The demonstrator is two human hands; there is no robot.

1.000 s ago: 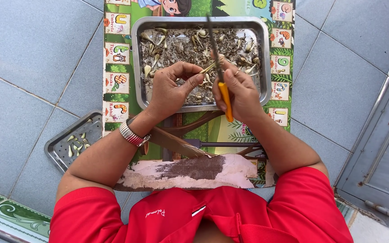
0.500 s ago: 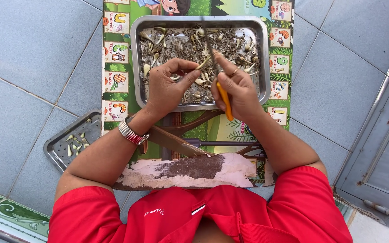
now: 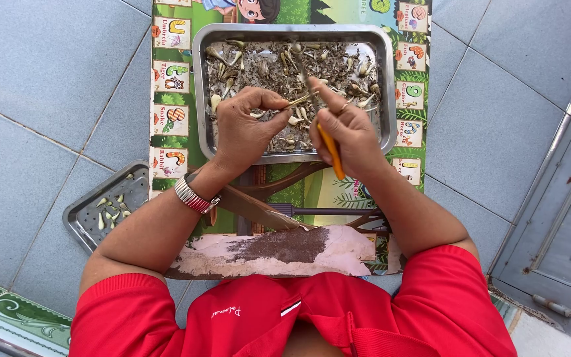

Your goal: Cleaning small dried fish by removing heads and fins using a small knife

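Observation:
A rectangular metal tray full of small pale cloves, dry skins and stems sits on a colourful picture mat. Over the tray's near half, my left hand pinches a small pale clove with a thin stem between thumb and fingers. My right hand grips a small knife with an orange handle; its thin dark blade points up and away toward the tray's middle. The two hands nearly touch at the fingertips. A metal watch band circles my left wrist.
A smaller metal tray holding several peeled pale cloves lies on the grey floor tiles at lower left. A large cleaver-like blade rests on a worn wooden board near my chest. A metal door frame runs along the right.
Both hands shifted slightly up the frame over the tray. The left fingers now pinch a clove with its stem toward the knife, and the knife is more upright.

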